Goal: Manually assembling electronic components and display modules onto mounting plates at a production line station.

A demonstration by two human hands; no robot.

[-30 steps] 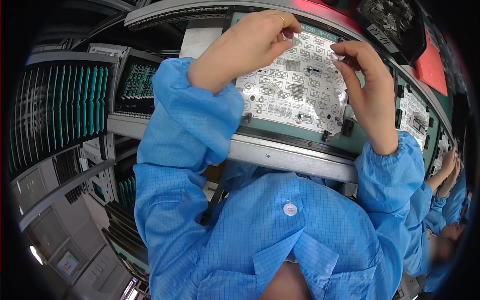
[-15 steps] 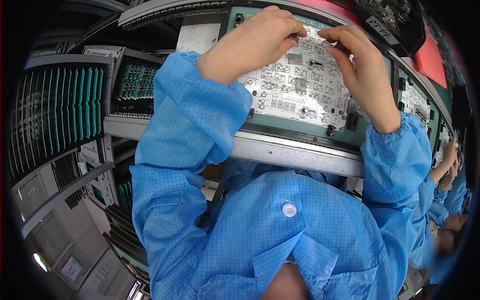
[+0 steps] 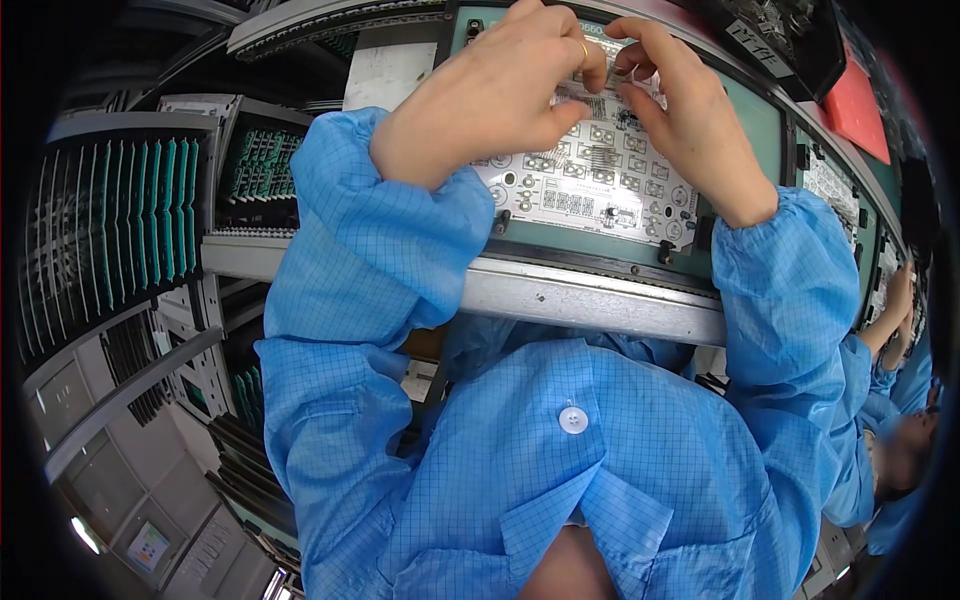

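Note:
A white circuit board [image 3: 600, 180] lies in a green fixture [image 3: 770, 130] on a conveyor rail [image 3: 590, 300] in front of me. My left hand [image 3: 490, 100] rests on the board's upper left part, fingers curled, thumb and forefinger pinched near the top edge. My right hand [image 3: 680, 110] comes in from the right, its fingertips meeting the left hand's at the board's upper middle. Both pinch at something small there; what it is stays hidden by the fingers. Blue smock sleeves cover both forearms.
A rack of green circuit boards [image 3: 150, 220] stands on edge at the left. A second board [image 3: 830, 185] sits further right on the line. Another person in a blue smock [image 3: 890, 400] works at the right edge. A red sheet [image 3: 860, 105] lies at the upper right.
My two hands have drawn together, the right one moving left from the board's right side to the upper middle, and the left hand has shifted up to meet it.

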